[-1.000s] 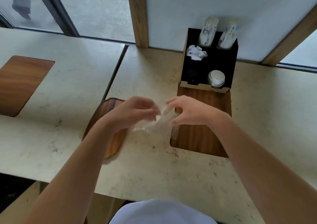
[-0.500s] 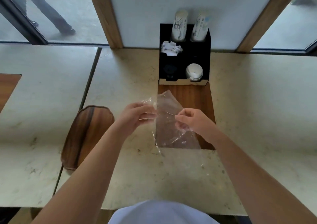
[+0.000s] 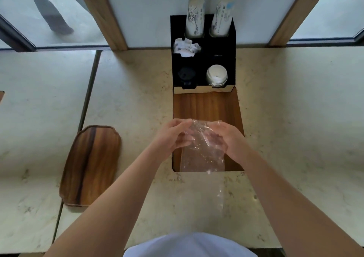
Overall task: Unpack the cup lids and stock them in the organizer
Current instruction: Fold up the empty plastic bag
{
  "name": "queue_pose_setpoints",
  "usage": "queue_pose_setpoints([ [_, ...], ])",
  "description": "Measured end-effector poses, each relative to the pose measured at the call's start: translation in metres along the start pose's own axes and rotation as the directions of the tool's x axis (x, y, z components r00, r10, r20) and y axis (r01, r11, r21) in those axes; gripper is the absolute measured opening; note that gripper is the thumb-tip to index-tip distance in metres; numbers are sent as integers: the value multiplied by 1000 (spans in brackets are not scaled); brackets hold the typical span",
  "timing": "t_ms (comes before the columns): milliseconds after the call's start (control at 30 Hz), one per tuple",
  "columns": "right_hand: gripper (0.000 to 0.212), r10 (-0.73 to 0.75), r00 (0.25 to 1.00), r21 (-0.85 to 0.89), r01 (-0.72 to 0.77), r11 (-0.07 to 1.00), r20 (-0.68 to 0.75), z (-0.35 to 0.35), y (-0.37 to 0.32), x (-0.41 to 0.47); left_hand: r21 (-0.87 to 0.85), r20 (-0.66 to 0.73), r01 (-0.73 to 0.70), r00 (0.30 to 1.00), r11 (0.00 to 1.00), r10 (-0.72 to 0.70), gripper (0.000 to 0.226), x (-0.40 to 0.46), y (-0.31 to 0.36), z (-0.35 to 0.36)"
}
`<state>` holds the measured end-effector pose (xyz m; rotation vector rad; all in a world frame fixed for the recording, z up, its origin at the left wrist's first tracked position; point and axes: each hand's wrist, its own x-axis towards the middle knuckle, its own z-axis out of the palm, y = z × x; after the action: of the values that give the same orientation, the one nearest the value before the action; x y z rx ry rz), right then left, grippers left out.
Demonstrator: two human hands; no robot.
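Head view. Hands meet over the wooden inset (image 3: 206, 107) of the stone counter (image 3: 128, 99), well in front of the black organizer (image 3: 233, 59). Left hand (image 3: 173, 136) pinches the upper left edge of a clear plastic bag (image 3: 202, 154); right hand (image 3: 226, 136) pinches the upper right edge, fingers curled into the film. Bag hangs with its long axis running from the hands down toward the person; it looks empty, though the film is too clear to be sure. Both hands sit equally near it.

Organizer compartments: two tall cup stacks (image 3: 208, 16) at the back; crumpled white paper (image 3: 186, 46) in the middle left; black lids (image 3: 185, 77) front left; white lids (image 3: 216, 76) front right. Middle right looks dark, contents unclear.

Wooden tray (image 3: 90, 166) lies off to the left, bare. Judgement: lids appear stocked; bag disposal probably remains.
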<state>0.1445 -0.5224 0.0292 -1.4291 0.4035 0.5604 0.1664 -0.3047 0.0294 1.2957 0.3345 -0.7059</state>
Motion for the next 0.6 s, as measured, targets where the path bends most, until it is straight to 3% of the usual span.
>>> queue_pose_setpoints([
  [67,26,8,998,50,-5,999,-58,-3,-3,11,53,8,41,999,998,-41,44,5,-9,0],
  [167,15,34,999,110,-30,994,-31,-4,-4,21,35,-45,94,995,995,-93,32,13,-23,-5],
  [333,11,79,985,198,-49,979,-152,-3,3,34,70,-90,125,989,990,-118,25,25,-35,-11],
  [433,19,81,975,114,-58,992,-206,-4,8,40,47,-99,110,990,993,-105,22,30,-36,-10],
  [600,20,56,987,2,-56,998,-149,-7,13,50,-73,-179,106,977,992,-118,20,42,-28,-7],
])
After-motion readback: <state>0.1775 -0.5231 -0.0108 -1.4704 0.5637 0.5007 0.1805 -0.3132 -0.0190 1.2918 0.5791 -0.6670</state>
